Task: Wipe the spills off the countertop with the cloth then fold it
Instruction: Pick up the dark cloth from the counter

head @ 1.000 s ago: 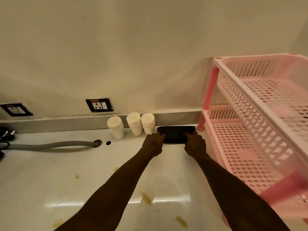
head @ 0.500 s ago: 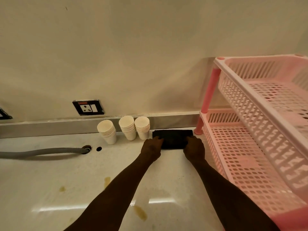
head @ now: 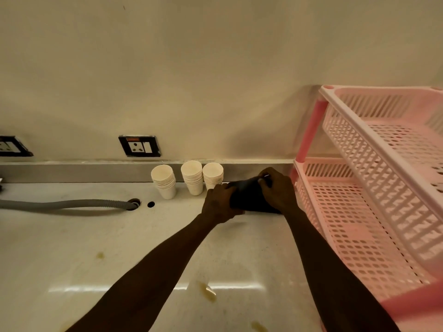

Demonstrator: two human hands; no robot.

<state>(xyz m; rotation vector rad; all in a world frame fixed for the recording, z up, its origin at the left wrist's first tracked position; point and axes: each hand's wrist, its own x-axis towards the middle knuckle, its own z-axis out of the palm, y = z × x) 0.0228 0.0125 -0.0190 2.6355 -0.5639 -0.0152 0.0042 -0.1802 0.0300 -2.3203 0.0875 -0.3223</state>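
A dark folded cloth (head: 247,195) is at the back of the pale countertop (head: 72,248), between the paper cups and the pink rack. My left hand (head: 219,203) grips its left edge. My right hand (head: 278,189) pinches its top right part and lifts that side off the surface. Brown spills mark the countertop: one small spot at the left (head: 100,255), a bigger streak in the front middle (head: 208,291), and another at the bottom edge (head: 259,327).
Three stacks of white paper cups (head: 191,177) stand against the back ledge, just left of the cloth. A pink two-tier plastic rack (head: 374,188) fills the right side. A grey hose (head: 64,203) runs into a hole at the left. Wall sockets (head: 139,146) sit above the ledge.
Both hands have closed on the cloth, which lay flat before. Its right side now rises off the countertop under my right hand.
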